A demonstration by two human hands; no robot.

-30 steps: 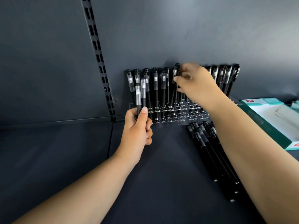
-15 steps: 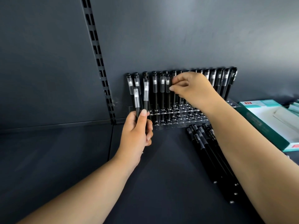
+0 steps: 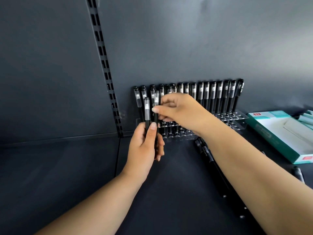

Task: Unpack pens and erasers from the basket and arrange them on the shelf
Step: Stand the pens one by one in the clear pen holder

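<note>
The left hand (image 3: 144, 146) holds two black pens (image 3: 147, 112) upright, its fingers curled round their lower barrels and the thumb pressed along the front. The right hand (image 3: 179, 111) reaches across and pinches the taller of the two between thumb and forefinger, just below its clear cap. Behind the hands, a clear pen rack (image 3: 227, 119) stands on the dark shelf (image 3: 67, 167) against the back wall, with a row of black pens (image 3: 213, 95) upright in its holes. More pens (image 3: 207, 153) lie loose on the shelf beside the right forearm. A green and white box (image 3: 279, 133) lies to the right of the rack.
</note>
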